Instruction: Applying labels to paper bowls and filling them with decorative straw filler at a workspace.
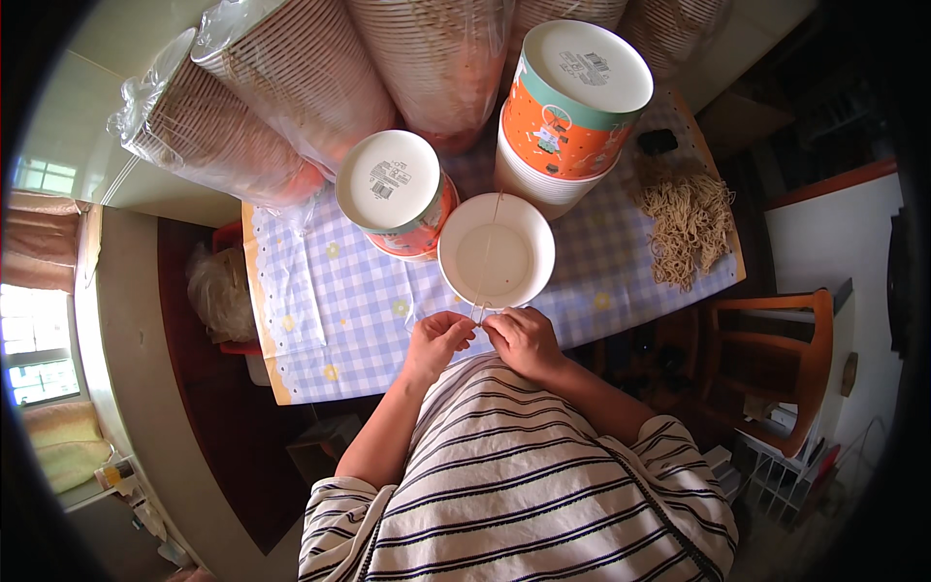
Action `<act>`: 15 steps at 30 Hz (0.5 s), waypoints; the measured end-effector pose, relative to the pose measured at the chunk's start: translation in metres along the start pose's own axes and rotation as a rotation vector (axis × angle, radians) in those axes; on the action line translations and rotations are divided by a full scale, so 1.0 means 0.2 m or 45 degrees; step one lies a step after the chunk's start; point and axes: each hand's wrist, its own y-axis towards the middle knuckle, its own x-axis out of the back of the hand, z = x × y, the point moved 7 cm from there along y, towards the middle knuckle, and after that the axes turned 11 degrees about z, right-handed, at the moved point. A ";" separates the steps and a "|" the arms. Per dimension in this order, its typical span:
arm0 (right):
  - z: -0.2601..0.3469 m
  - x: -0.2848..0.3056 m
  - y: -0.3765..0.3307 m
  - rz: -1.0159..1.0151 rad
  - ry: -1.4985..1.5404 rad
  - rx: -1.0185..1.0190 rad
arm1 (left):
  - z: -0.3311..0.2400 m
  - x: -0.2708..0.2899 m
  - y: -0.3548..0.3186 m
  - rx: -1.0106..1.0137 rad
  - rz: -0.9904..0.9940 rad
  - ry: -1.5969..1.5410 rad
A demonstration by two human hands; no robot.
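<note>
An open white paper tub (461,276) stands in front of me at the table's near edge. Thin beige string (490,242) stretches over its mouth from the far rim towards my fingers. Just off the near rim, my left hand (436,344) pinches the string between thumb and forefinger. My right hand (526,341) is close beside it, its fingers also closed on the string. Small loops of string show between the fingertips; whether they are knotted I cannot tell. An upturned stack of orange printed tubs (412,228) sits to the left of the open one.
A taller upturned tub stack (562,131) rises behind on the right. Several plastic-wrapped stacks (301,82) line the table's back. A heap of beige strings (687,228) lies at the right on the checked tablecloth (364,335), near a small black object (658,142). A wooden chair (819,373) stands at right.
</note>
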 end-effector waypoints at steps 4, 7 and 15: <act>0.00 0.00 0.01 -0.004 0.017 0.009 | 0.00 -0.01 0.01 -0.012 -0.032 0.111; 0.00 0.00 0.00 -0.012 0.020 0.009 | -0.01 -0.01 0.01 -0.053 -0.047 0.109; -0.01 -0.01 0.00 0.016 -0.001 -0.001 | 0.01 0.00 0.00 -0.033 -0.063 0.005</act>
